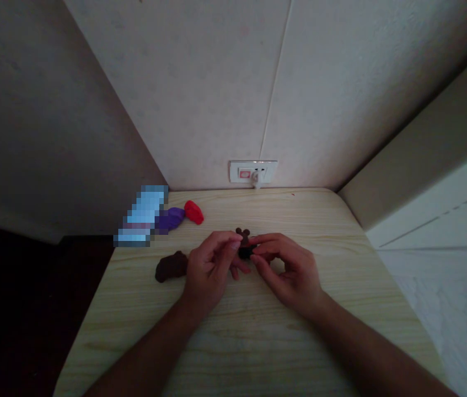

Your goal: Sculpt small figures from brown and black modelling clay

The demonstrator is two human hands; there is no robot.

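- from where i stand, in the head view, a person works over a pale wood-grained surface (299,336), both forearms reaching in from the near edge.
- the left hand (207,267) is narrowed to a pinch, thumb and forefinger together at the left side of a small brown piece (245,239); its other fingers show lower down, below the piece.
- the right hand (295,269) comes in from the other side, thumb and fingertips drawn close around the right of the same piece, with the palm arched and a gap behind the fingertips.
- so the small brown piece sits between the two hands, near the middle of the surface; two round knobs stick up at its top, and a black part (245,253) shows at its lower end. i cannot tell whether it touches the surface.
- just left of the left hand lies a larger dark brown lump (170,267).
- farther back on the left are a purple lump (172,219) and a red lump (194,212), end to end.
- beside the purple one is a bright, bluish slab (144,214), blurred into blocks, so its details cannot be read.
- behind the surface, a wall socket (233,172) has a pale plug (257,179) in it.
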